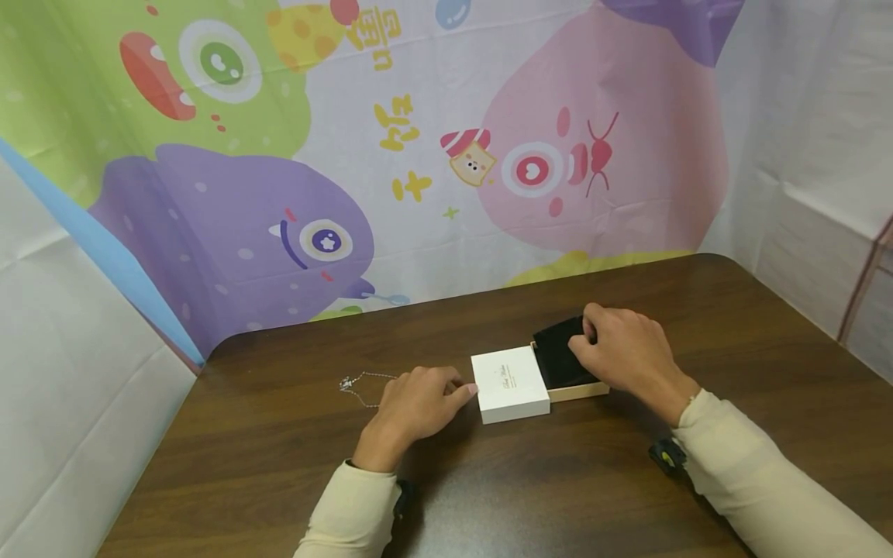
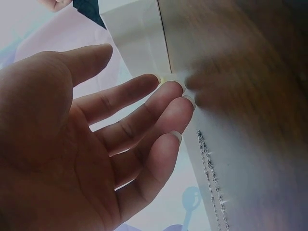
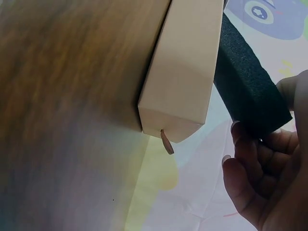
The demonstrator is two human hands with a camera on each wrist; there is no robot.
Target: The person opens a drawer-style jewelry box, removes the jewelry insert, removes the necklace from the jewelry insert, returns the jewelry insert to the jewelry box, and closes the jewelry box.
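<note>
A white jewelry box sleeve with small gold print lies on the table. Its cream drawer is pulled out to the right; the right wrist view shows a brown ribbon tab on the drawer's end. My right hand pinches the right edge of a black foam pad, which tilts up out of the drawer. My left hand lies beside the sleeve's left side, fingers loosely bent and holding nothing; in its wrist view the fingertips appear apart from the sleeve. A silver chain necklace lies left of it, partly hidden behind the hand.
The brown wooden table carries these things. A cloth backdrop printed with cartoon monsters hangs along its far edge, and pale cloth hangs at both sides. Dark wrist devices sit at both cuffs.
</note>
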